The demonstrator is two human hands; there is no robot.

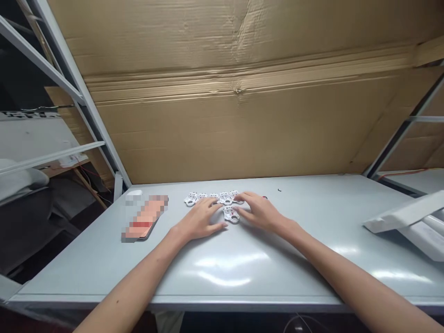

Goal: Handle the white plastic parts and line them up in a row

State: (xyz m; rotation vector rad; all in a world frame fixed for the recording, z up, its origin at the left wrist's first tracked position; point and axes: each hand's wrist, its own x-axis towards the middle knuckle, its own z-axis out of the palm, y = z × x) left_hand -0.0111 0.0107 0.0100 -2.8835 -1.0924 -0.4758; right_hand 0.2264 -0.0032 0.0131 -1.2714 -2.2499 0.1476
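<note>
Several small white parts with round holes (225,199) lie in a row on the grey table (222,273). One more white part (231,214) lies in front of the row, between my two hands. My left hand (203,217) is over the left part of the row, fingers apart and nothing held; it hides some of the parts. From the other side, my right hand (258,210) has its thumb and fingers spread near the row's right end and the single part, also holding nothing.
A pixelated orange-pink object (147,217) and a small white item (134,193) lie at the left. White wrapped pieces (412,219) rest at the right edge. Cardboard (243,134) stands behind the table, with metal frame posts (81,92) at the left.
</note>
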